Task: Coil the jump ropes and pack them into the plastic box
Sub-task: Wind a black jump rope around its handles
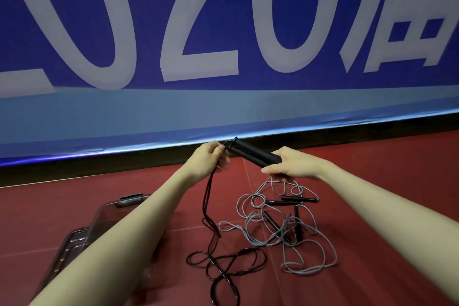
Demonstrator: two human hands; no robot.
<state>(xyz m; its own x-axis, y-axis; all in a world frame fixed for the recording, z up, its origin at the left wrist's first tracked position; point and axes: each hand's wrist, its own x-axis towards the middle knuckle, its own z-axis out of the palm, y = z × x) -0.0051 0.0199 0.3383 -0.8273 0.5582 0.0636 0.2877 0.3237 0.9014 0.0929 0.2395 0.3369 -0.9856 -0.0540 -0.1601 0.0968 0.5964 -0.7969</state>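
both arms reach forward over a dark red floor (372, 181). right hand (293, 164), at 1 o'clock from frame centre, has its fingers curled round the near ends of two black cylindrical foam handles (253, 154) held side by side; the handles point toward 10 o'clock. left hand (211, 158), at 12 o'clock, pinches the thin black cord of the jump rope (211, 238) where it leaves the far ends of the handles, fingers closed on the cord. from that hand the black cord hangs down in two strands and spreads in loose loops on the floor at 6 o'clock. a tangle of grey jump ropes with slim black handles (280, 221) lies on the floor at 4 o'clock, just beside the black loops and apart from both hands. the clear plastic box (109, 208), with a dark latch on its far rim, sits at 8 o'clock, partly hidden behind the left forearm; a flat clear lid (72, 243) lies against its near-left side. a blue banner with large pale characters (223, 32) fills the upper half.
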